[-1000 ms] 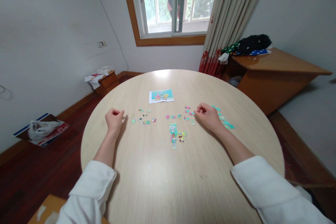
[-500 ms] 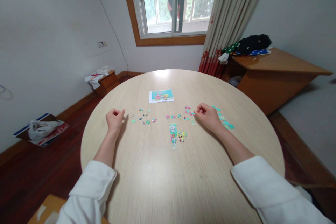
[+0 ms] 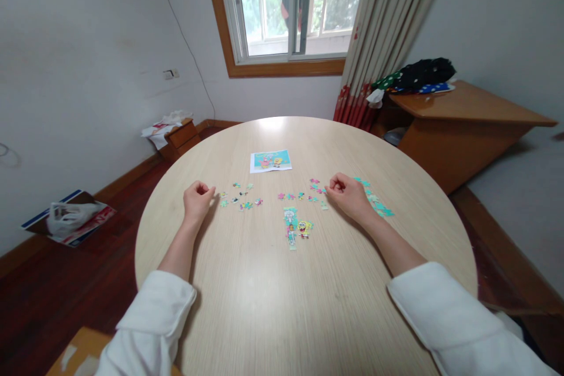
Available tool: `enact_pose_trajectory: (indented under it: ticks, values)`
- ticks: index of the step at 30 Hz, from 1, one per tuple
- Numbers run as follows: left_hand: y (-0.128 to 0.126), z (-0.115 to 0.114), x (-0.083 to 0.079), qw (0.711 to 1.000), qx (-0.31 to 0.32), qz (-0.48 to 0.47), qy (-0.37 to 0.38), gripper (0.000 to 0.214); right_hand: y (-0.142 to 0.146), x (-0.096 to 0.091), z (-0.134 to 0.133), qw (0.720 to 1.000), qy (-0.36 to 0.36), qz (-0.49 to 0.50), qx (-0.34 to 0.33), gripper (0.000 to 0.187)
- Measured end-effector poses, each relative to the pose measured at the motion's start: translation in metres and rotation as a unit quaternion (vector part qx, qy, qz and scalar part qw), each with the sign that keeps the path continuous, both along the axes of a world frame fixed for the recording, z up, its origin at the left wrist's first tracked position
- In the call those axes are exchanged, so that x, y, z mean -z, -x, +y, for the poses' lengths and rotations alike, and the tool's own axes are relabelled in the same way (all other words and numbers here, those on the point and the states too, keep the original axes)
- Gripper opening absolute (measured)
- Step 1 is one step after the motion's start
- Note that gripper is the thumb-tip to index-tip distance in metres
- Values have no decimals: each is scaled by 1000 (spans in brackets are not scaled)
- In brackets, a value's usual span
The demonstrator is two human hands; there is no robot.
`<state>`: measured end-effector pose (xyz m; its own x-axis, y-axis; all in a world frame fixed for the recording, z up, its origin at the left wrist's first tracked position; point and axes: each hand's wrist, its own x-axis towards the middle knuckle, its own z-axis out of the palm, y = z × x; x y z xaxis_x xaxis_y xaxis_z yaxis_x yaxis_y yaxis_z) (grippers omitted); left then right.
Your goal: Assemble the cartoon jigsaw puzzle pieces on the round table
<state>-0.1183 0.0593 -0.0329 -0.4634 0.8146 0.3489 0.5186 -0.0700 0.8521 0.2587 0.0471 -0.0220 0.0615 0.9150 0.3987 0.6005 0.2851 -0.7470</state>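
My left hand is at the left side of the table with curled fingers. Its thumb and forefinger point right, close to a loose cluster of jigsaw pieces; nothing shows between them. My right hand is closed, its fingertips beside a small teal jigsaw piece; the curled fingers hide whatever may be in them. Pink and teal jigsaw pieces lie just left of it. Nearer to me is a joined jigsaw section with a tall pale-teal cartoon figure, and a yellow cartoon section sits at its right.
A printed reference picture lies farther back on the round wooden table. Teal jigsaw pieces lie beyond my right wrist. A brown desk with cloths stands at the right, and a cardboard box is at lower left.
My left hand has moved slightly right, nearer the left cluster, its thumb and forefinger now reaching out more. My right hand has stayed in place.
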Motion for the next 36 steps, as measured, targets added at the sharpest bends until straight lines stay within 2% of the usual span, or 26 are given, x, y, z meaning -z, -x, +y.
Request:
enact_pose_trajectory:
  ticks: [5, 11, 21, 28, 36]
  values:
    - [-2, 1, 0, 999, 24, -37, 12, 19, 0, -2, -1, 1000, 7, -2, 1, 11]
    - [-5, 2, -1, 996, 37, -81, 24, 24, -1, -1, 0, 1000, 4, -8, 1, 11]
    - [-7, 1, -1, 995, 56, -86, 13, 23, 1, -2, -1, 1000, 4, 0, -2, 12]
    - [-2, 2, 0, 999, 21, -32, 17, 10, 1, -2, -1, 1000, 8, -2, 2, 12]
    - [2, 6, 0, 999, -28, -24, 8, 4, 0, 0, 0, 1000, 7, -4, -4, 10]
